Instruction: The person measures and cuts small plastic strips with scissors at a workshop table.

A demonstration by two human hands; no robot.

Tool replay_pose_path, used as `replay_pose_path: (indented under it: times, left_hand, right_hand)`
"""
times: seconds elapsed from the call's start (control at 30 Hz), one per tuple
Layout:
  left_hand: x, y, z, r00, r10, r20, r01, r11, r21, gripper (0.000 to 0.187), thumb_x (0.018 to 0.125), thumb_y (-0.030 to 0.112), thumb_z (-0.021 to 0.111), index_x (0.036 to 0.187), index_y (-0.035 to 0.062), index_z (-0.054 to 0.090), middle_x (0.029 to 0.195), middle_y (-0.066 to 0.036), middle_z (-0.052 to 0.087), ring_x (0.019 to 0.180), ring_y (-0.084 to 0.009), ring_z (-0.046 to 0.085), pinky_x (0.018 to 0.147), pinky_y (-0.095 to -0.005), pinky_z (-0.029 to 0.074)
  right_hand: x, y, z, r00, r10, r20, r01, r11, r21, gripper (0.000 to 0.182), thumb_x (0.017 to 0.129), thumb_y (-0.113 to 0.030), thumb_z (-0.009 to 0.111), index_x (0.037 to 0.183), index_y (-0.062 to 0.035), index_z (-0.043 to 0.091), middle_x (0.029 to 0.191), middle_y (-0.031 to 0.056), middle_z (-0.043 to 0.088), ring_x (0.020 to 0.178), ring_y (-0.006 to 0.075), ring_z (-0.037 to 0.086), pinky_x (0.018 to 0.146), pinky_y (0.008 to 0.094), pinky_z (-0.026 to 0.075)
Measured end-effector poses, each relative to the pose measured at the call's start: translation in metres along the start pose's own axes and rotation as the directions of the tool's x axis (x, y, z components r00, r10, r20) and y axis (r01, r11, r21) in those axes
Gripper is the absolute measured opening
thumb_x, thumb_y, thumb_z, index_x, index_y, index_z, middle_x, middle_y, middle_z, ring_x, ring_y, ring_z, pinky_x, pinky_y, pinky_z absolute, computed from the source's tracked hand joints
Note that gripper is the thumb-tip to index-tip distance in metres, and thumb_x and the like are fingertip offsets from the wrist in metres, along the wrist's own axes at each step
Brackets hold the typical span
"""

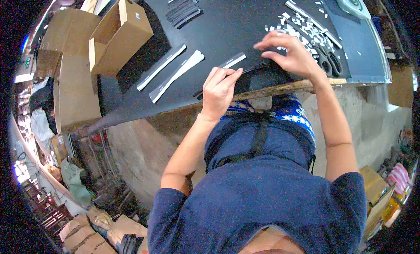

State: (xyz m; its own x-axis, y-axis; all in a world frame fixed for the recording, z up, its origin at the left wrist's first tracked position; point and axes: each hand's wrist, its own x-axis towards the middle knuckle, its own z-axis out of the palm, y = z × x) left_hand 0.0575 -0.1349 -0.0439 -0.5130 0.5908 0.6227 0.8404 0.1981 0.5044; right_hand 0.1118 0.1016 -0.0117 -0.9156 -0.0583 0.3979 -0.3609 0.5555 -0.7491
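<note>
My left hand [217,88] is closed in a pinch on a thin black strip [256,67] near the table's front edge. The strip runs from its fingertips toward the right. My right hand [288,53] hovers over the strip's far end, thumb and fingers apart, with nothing visible in it. Just beyond the left hand lies a pale strip [233,60], partly covered by that hand. Two more pale strips, a straight one [161,67] and a fanned bundle [177,76], lie farther left. Beside the right wrist are black-handled scissors [329,61].
Small white pieces [302,30] are scattered on the black table, with a long strip [313,23] among them. A stack of dark strips [183,9] lies at the back. An open cardboard box [124,37] stands at the left. The table's wooden edge [280,88] runs before my body.
</note>
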Motion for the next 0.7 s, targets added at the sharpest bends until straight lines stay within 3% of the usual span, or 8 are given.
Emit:
replay_pose_path:
  times: [0.1,0.2,0.27,0.33,0.5,0.57,0.67,0.7]
  left_hand:
    - [0.0,0.001,-0.001,1.0,-0.01,0.023,0.009,0.999,0.042,0.023,0.07,-0.005,0.071,0.092,0.0039,0.072,0.079,-0.007,0.064,0.071,-0.0224,0.059,0.063,-0.0315,0.048]
    - [0.002,0.003,-0.002,1.0,-0.01,0.01,0.01,1.0,0.026,0.021,0.071,-0.005,0.071,0.09,0.0035,0.072,0.078,-0.007,0.063,0.072,-0.0226,0.059,0.063,-0.0318,0.049]
    - [0.001,0.001,0.0,1.0,-0.013,0.003,0.013,1.0,0.023,0.021,0.071,-0.005,0.07,0.09,0.0035,0.072,0.078,-0.007,0.063,0.072,-0.0226,0.059,0.063,-0.0321,0.049]
    - [0.0,0.001,0.0,1.0,-0.017,-0.005,0.017,1.0,0.016,0.022,0.071,-0.005,0.07,0.09,0.0036,0.072,0.078,-0.007,0.063,0.072,-0.0226,0.059,0.063,-0.0323,0.049]
    - [0.0,-0.001,0.0,1.0,0.014,0.02,-0.014,1.0,0.017,0.024,0.07,-0.007,0.067,0.092,0.001,0.07,0.079,-0.009,0.06,0.073,-0.0246,0.057,0.065,-0.0334,0.048]
    - [0.001,-0.001,-0.001,1.0,0.008,0.021,-0.009,1.0,0.03,0.022,0.07,-0.005,0.069,0.091,0.0027,0.071,0.079,-0.008,0.061,0.073,-0.0239,0.058,0.064,-0.0329,0.049]
    - [0.0,0.0,0.0,1.0,-0.005,0.01,0.004,0.999,0.04,0.02,0.071,-0.003,0.071,0.089,0.0044,0.072,0.079,-0.007,0.062,0.072,-0.0229,0.059,0.064,-0.0324,0.049]
    - [0.0,0.001,0.0,1.0,-0.009,-0.001,0.009,0.999,0.037,0.019,0.071,-0.003,0.071,0.089,0.0043,0.072,0.078,-0.007,0.062,0.072,-0.0228,0.059,0.064,-0.0324,0.049]
  right_hand:
    - [0.023,0.005,0.015,0.988,-0.13,0.085,0.146,0.96,-0.237,0.026,0.072,-0.007,0.071,0.097,-0.0025,0.066,0.092,0.0123,0.062,0.094,0.03,0.057,0.084,0.0372,0.045]
    - [0.04,0.003,0.032,0.975,-0.06,0.214,0.111,0.966,-0.234,0.023,0.071,-0.007,0.072,0.092,-0.002,0.065,0.089,0.0119,0.06,0.094,0.0295,0.056,0.083,0.0374,0.045]
    - [0.046,0.008,0.039,0.977,-0.097,0.19,0.137,0.968,-0.211,0.021,0.068,-0.007,0.073,0.086,-0.0017,0.064,0.085,0.0117,0.059,0.09,0.0295,0.056,0.081,0.0376,0.045]
    - [0.054,0.001,0.036,0.944,0.044,0.328,0.035,0.973,-0.229,0.019,0.066,-0.007,0.074,0.08,-0.0015,0.063,0.083,0.0116,0.059,0.088,0.029,0.057,0.079,0.0373,0.046]
    - [0.054,0.008,0.038,0.956,-0.046,0.291,0.108,0.974,-0.2,0.018,0.066,-0.006,0.075,0.076,-0.0012,0.06,0.076,0.0109,0.061,0.079,0.0264,0.06,0.071,0.0358,0.048]
    - [0.05,0.002,0.038,0.937,0.183,0.297,-0.164,0.983,-0.088,0.016,0.07,-0.005,0.073,0.08,-0.0007,0.062,0.07,0.0095,0.062,0.07,0.0216,0.062,0.065,0.0313,0.048]
    - [0.037,-0.001,0.033,0.981,0.149,0.124,-0.156,0.987,0.048,0.014,0.074,-0.006,0.071,0.085,-0.0001,0.065,0.069,0.0084,0.063,0.064,0.0167,0.06,0.06,0.0282,0.048]
    - [0.035,-0.007,0.025,0.955,0.253,0.154,-0.263,0.964,0.044,0.013,0.076,-0.005,0.069,0.089,-0.0003,0.068,0.069,0.0076,0.063,0.065,0.0152,0.059,0.063,0.0285,0.047]
